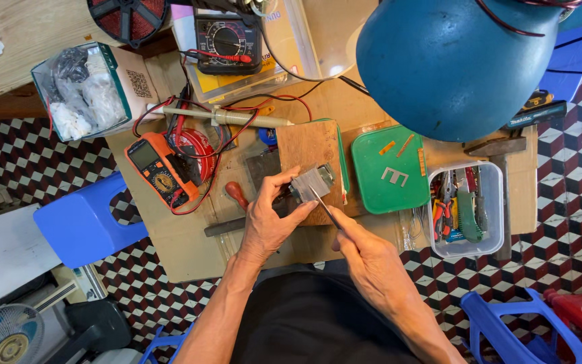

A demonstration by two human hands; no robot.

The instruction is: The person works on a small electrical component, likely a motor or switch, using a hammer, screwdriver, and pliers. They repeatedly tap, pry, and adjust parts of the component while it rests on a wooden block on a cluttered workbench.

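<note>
Green lid and tool tub (right of hands) flank the wooden block.

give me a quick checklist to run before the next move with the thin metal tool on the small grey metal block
1. Left hand grips the small grey metal block: ok, thumb and fingers wrap it.
2. Right hand holds the thin metal tool: ok, its tip meets the block's lower edge.
3. Block backed by the brown wooden board: cannot tell whether it rests on it or is held above.
4. Left fingers out of the tool tip's line: not ok, the thumb lies close to the tip.
5. Loose red leads of the orange handheld meter away from the hands: ok.
</note>
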